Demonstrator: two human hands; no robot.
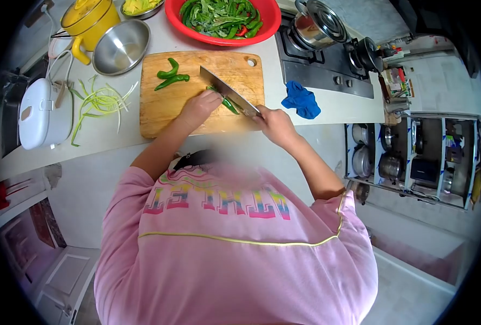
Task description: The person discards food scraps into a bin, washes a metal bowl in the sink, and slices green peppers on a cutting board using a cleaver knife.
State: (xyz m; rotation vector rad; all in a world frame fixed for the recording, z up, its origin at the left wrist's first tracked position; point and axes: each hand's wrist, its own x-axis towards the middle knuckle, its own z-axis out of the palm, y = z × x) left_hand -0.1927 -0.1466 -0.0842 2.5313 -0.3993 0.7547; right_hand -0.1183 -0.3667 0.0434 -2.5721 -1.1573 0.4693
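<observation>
Both hands closed, left (198, 108) pressing down, right (275, 123) gripping

The cutting board (197, 95) is pale wood, matt with visible grain. The cleaver (227, 91) has a smooth, shiny metal blade. The green chilli (228, 104) under it has glossy skin. A steel bowl (122, 47) looks brushed and reflective. The red basin (270, 21) is glossy plastic. The blue rag (301, 100) is soft, crumpled cloth. The table (327, 108) is smooth and pale.
</observation>
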